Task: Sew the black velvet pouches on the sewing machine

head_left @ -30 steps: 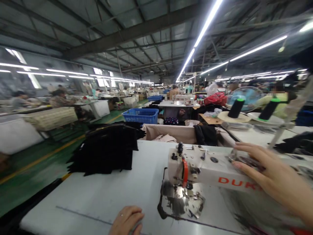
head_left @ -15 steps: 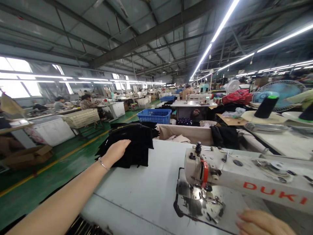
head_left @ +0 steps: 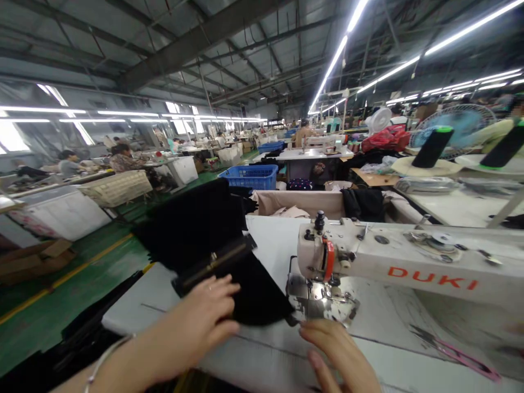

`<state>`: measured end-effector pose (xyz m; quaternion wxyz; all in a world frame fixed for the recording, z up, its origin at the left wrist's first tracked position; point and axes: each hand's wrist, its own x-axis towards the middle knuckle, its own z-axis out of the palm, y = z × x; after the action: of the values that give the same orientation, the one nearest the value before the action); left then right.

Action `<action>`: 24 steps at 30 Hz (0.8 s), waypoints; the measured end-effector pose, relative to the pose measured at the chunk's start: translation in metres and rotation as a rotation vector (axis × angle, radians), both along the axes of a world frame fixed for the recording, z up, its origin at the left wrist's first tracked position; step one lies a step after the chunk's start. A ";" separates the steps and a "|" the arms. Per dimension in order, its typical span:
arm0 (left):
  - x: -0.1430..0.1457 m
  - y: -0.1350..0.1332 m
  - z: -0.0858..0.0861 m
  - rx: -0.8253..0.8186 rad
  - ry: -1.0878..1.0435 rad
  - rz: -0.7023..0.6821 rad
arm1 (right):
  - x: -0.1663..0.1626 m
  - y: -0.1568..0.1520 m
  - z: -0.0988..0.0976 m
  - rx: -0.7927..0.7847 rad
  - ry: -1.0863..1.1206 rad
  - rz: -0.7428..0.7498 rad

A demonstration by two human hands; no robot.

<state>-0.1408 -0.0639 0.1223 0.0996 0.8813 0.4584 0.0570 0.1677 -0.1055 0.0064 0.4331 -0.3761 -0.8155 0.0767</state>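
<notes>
A black fabric piece (head_left: 257,289) with a zipper (head_left: 213,261) across it lies on the white sewing table in front of the stack of black fabric (head_left: 196,218). My left hand (head_left: 204,311), with a bracelet at the wrist, rests on this piece just below the zipper, its fingers stretched out. At the piece's right corner is my right hand (head_left: 339,349), its thumb apart from its fingers; whether it touches the cloth I cannot tell. Close beyond it stands the sewing machine (head_left: 380,262), its needle area and metal plate (head_left: 315,297) beside the fabric corner.
Pink-handled thread snips (head_left: 462,357) lie on the table at the right. Behind the table are a beige cloth-lined bin (head_left: 315,202) and a blue basket (head_left: 254,177). Black thread cones (head_left: 434,147) stand at the right. Co-workers sit at far tables on the left.
The zippered black piece has come toward me from the stack with my left hand. My right hand has moved left, toward the piece's corner. The view has shifted right.
</notes>
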 end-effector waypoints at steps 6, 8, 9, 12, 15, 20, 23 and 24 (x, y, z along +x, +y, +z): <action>0.027 -0.004 -0.110 -0.174 -0.200 0.202 | -0.044 -0.020 -0.033 -0.268 -0.068 0.043; 0.029 0.019 -0.124 -0.145 -0.214 0.245 | -0.045 -0.028 -0.037 -0.344 -0.025 0.065; 0.031 0.030 -0.126 -0.126 -0.210 0.250 | -0.044 -0.032 -0.035 -0.385 -0.011 0.072; 0.044 0.049 -0.120 -0.072 -0.199 0.240 | -0.038 -0.034 -0.024 -0.505 0.027 0.077; 0.062 0.050 -0.110 -0.057 -0.187 0.196 | -0.036 -0.026 -0.012 -0.611 0.101 -0.025; 0.077 0.029 -0.088 -0.126 -0.224 0.155 | -0.034 -0.007 0.003 -0.767 0.136 -0.291; 0.072 0.011 -0.062 -0.300 -0.386 0.163 | -0.028 -0.007 0.016 -0.711 0.100 -0.169; 0.070 0.005 -0.053 -0.391 -0.487 0.174 | -0.025 -0.008 0.021 -0.644 0.109 -0.121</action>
<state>-0.0711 -0.0585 0.0691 0.3687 0.7635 0.4969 0.1850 0.1423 -0.1139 0.0275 0.3385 -0.5367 -0.7013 0.3248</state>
